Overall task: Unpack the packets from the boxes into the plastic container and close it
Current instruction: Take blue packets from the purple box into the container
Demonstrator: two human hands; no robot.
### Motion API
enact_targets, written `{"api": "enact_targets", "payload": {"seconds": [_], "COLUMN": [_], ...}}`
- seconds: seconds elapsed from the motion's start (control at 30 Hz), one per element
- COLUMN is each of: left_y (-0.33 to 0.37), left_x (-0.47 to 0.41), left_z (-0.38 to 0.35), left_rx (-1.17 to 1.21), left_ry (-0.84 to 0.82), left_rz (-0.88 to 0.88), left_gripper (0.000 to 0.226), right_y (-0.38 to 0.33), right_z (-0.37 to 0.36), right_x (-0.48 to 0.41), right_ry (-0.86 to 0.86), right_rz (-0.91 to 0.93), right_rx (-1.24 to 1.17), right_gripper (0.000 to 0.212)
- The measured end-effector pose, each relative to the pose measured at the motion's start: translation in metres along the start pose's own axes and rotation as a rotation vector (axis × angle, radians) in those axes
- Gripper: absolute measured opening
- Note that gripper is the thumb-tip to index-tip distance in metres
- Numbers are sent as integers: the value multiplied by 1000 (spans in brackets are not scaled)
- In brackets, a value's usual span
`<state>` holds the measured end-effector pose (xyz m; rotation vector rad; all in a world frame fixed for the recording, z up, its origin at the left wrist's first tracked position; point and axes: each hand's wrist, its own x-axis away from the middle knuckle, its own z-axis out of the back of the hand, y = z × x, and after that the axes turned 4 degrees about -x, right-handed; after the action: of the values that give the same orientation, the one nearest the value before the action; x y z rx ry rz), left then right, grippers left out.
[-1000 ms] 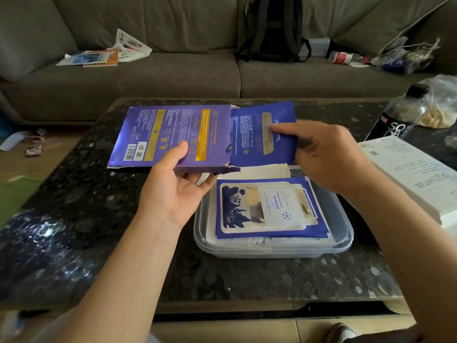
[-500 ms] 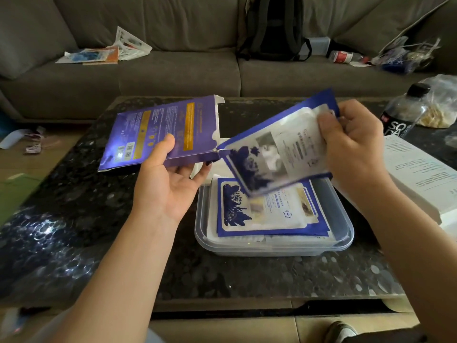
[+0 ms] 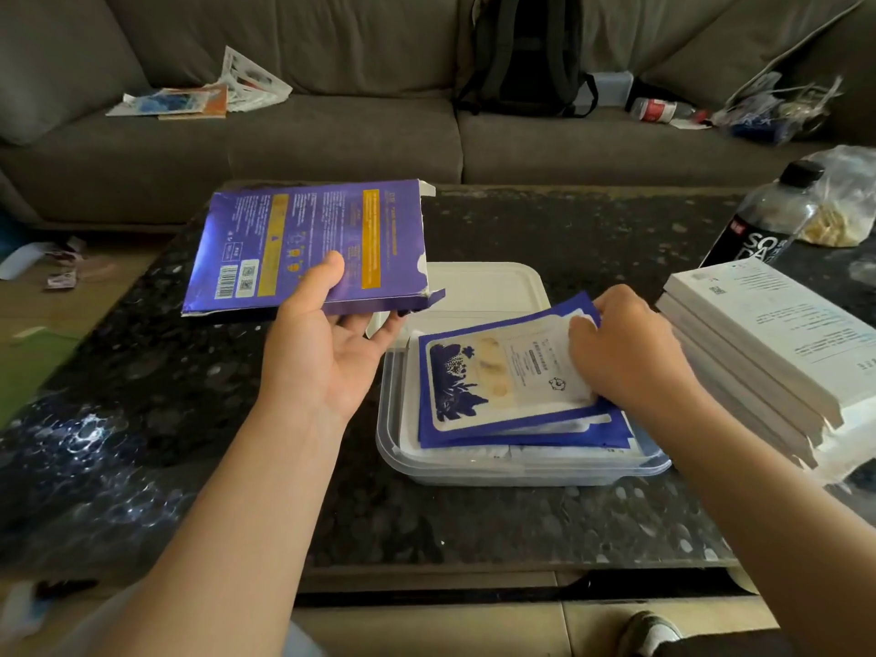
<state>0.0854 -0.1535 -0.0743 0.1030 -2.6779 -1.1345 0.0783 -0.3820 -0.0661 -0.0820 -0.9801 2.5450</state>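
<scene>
My left hand point(image 3: 327, 353) holds a flat purple box point(image 3: 308, 244) above the dark table, its open end toward the right. My right hand point(image 3: 630, 353) grips the right edge of a blue and white packet point(image 3: 493, 377) that lies on top of the stack of packets in the clear plastic container point(image 3: 474, 471). The container stands in the middle of the table. Its white lid point(image 3: 488, 286) lies flat just behind it.
A stack of white boxes point(image 3: 768, 343) sits to the right of the container. Behind them stand a dark soda bottle point(image 3: 763, 220) and a plastic bag point(image 3: 848, 201). A grey sofa point(image 3: 341, 135) with a backpack point(image 3: 526, 49) and papers runs behind the table.
My right hand pulled a packet out of the purple box, turned it face up and brought it down onto the stack in the container. My left hand kept the box and shifted it slightly left.
</scene>
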Motion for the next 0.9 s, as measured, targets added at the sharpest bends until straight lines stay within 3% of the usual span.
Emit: {"api": "enact_targets", "payload": {"seconds": [0.17,0.3,0.43,0.57,0.67,0.9], "left_y": [0,-2,-5,-7,-8,-10], "left_x": [1,2,3,6,7,6], "left_z": [-1,-2,-3,-3,-3,-5], "left_rx": [9,-20,-53,-72,-77,-60], "left_ry": [-13,-29,-48,-54,-56,-62], "left_rz": [4,6,4,-6,-7,18], "left_gripper": [39,35,29,27,32,28], "right_y": [-4,-10,-15,-12,-4,4], "right_z": [3,0,-12,-29,-36,-42], "right_x": [14,29,33,31,23,14], "right_ry": [27,91,83,-290,-383,-400], "right_rz": [62,109,378,596,656,725], "right_rx": [488,722,588,514,550,601], "right_gripper": [29,30,35,61,67,71]}}
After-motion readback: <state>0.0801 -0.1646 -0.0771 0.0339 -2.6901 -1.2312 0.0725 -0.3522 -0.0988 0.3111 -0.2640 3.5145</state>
